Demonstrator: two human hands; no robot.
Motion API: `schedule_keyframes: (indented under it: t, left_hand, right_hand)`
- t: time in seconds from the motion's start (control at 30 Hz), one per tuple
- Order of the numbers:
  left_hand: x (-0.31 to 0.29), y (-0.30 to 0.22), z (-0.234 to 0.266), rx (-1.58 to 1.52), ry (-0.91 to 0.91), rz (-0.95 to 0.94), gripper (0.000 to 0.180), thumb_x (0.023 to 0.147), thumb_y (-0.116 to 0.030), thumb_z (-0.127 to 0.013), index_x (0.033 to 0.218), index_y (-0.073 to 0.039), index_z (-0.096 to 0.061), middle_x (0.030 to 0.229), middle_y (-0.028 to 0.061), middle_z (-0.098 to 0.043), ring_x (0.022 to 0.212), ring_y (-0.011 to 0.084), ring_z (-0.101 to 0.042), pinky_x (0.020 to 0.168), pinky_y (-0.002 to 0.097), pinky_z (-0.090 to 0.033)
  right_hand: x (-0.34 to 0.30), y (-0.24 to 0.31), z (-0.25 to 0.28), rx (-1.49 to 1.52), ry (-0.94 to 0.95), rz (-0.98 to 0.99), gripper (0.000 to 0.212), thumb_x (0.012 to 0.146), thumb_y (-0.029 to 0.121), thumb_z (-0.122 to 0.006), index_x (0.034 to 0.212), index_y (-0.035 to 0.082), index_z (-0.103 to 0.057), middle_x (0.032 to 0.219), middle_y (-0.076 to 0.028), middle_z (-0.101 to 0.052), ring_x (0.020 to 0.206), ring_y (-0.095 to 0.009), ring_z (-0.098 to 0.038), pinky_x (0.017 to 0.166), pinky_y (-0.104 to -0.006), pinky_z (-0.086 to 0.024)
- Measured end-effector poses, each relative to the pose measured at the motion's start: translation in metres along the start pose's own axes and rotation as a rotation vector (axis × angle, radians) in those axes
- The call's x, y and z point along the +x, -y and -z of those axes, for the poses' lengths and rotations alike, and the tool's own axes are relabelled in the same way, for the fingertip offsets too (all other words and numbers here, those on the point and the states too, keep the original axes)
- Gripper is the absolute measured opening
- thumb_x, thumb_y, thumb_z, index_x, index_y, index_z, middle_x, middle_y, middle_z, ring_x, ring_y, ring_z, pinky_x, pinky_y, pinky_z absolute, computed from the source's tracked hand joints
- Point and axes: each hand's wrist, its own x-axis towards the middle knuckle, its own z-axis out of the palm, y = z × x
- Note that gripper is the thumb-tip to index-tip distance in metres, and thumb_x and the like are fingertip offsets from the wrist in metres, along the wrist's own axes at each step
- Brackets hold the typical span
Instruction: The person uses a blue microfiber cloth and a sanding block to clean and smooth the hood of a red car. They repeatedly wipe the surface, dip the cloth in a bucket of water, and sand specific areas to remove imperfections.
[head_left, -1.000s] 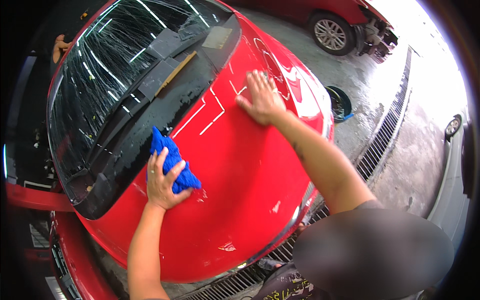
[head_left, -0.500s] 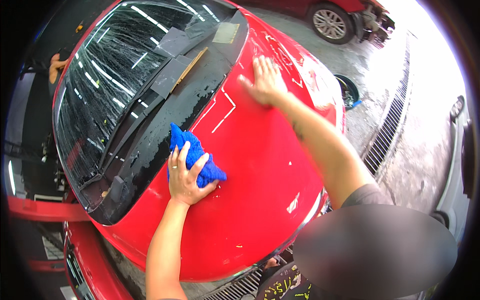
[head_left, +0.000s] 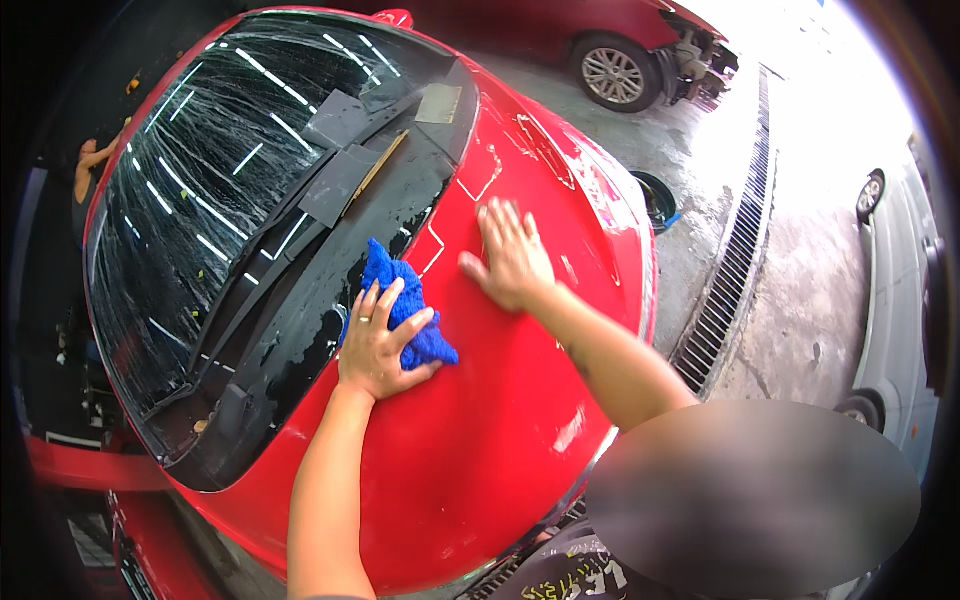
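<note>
- While covering the blue cloth (head_left: 415, 300) with the left hand (head_left: 378, 345), holding fingers splayed, not clenched; with cloth stretched lengthwise from ahead of the fingertips to right of the thumb;
- apart from the right hand (head_left: 512, 260), laid flat, apparently empty, on the red hood (head_left: 450, 470), ahead and right of the grip;
- just left of the grip, black cowl panel (head_left: 390, 207); well off right, past the hood, black bucket (head_left: 672, 196).

A ring (head_left: 366, 320) circles one finger of the left hand (head_left: 378, 358); the forearms (head_left: 325, 500) are bare, the dark shirt (head_left: 578, 570) printed in yellow and white.
</note>
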Motion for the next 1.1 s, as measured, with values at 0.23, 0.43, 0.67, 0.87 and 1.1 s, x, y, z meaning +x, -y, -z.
schedule_keyframes:
  t: [0.23, 0.43, 0.67, 0.87, 1.1]
  left_hand:
    - [0.014, -0.005, 0.004, 0.011, 0.038, 0.039, 0.083, 0.065, -0.057, -0.097, 0.142, -0.039, -0.072, 0.168, 0.0136, -0.046, 0.152, 0.0505, -0.044, 0.125, 0.0682, -0.04]
    - [-0.008, 0.002, 0.006, 0.043, 0.094, 0.105, 0.088, 0.063, -0.057, -0.097, 0.144, -0.04, -0.069, 0.17, 0.012, -0.044, 0.153, 0.0499, -0.042, 0.124, 0.0686, -0.04]
    - [0.008, 0.0, 0.0, 0.023, 0.054, 0.066, 0.083, 0.067, -0.062, -0.094, 0.142, -0.039, -0.069, 0.167, 0.0132, -0.045, 0.152, 0.0497, -0.043, 0.123, 0.0701, -0.041]
    - [0.013, 0.001, -0.003, 0.023, 0.073, 0.066, 0.084, 0.065, -0.06, -0.095, 0.142, -0.038, -0.07, 0.167, 0.0144, -0.045, 0.153, 0.0497, -0.042, 0.124, 0.0685, -0.04]
    - [-0.005, -0.002, 0.003, 0.016, 0.069, 0.12, 0.087, 0.062, -0.059, -0.098, 0.143, -0.043, -0.069, 0.168, 0.0111, -0.046, 0.153, 0.0473, -0.044, 0.125, 0.0659, -0.041]
  right_hand:
    - [0.22, -0.102, 0.01, -0.002, -0.025, -0.149, 0.103, 0.111, 0.078, -0.034, 0.177, 0.0, -0.025, 0.187, -0.02, -0.021, 0.175, -0.033, -0.014, 0.141, -0.0567, -0.011]
    - [0.066, -0.004, -0.008, 0.103, 0.034, -0.009, 0.104, 0.108, 0.068, -0.055, 0.175, -0.005, -0.027, 0.183, -0.031, -0.023, 0.173, -0.045, -0.017, 0.14, -0.0606, -0.015]
    - [0.174, -0.073, 0.009, 0.067, -0.004, -0.072, 0.103, 0.111, 0.076, -0.041, 0.177, -0.001, -0.026, 0.187, -0.022, -0.022, 0.175, -0.035, -0.016, 0.141, -0.058, -0.01]
    - [0.182, -0.066, -0.012, 0.116, -0.066, -0.143, 0.107, 0.11, 0.079, -0.037, 0.175, -0.005, -0.026, 0.185, -0.027, -0.023, 0.174, -0.04, -0.016, 0.14, -0.058, -0.012]
    - [0.116, -0.042, 0.006, 0.065, 0.057, 0.064, 0.107, 0.107, 0.082, -0.042, 0.177, 0.002, -0.028, 0.186, -0.021, -0.025, 0.175, -0.036, -0.016, 0.139, -0.0626, -0.012]
